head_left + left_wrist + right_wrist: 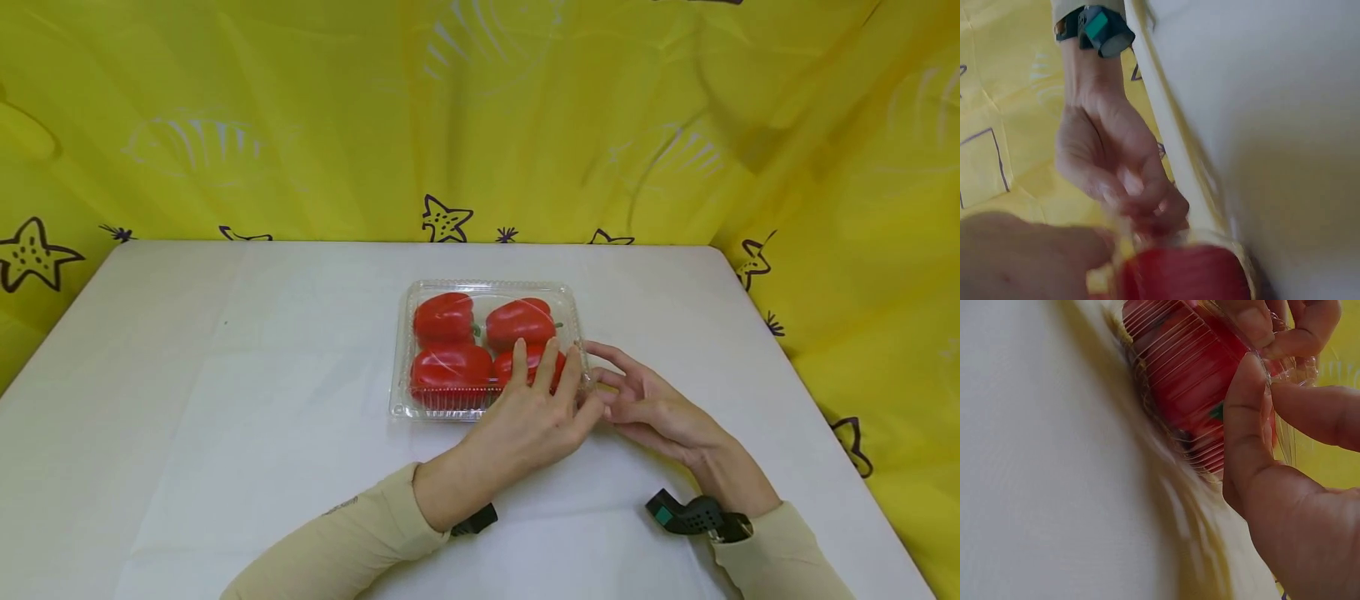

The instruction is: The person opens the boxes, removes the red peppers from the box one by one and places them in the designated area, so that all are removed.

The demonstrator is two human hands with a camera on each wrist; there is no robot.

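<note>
A clear plastic clamshell container with its lid down lies on the table, with several red bell peppers inside. My left hand lies over its front right part, three fingers spread on the lid. In the right wrist view, the left thumb and bent index finger pinch the container's rim. My right hand is at the right side; its thumb and index finger pinch the clear rim beside the left fingertips. The left hand partly covers one pepper. Motion blurs the left wrist view.
A white-covered table spreads around the container. Behind it and along the sides hangs a yellow curtain with fish and starfish prints. A black device is strapped to the right wrist, and another shows under the left.
</note>
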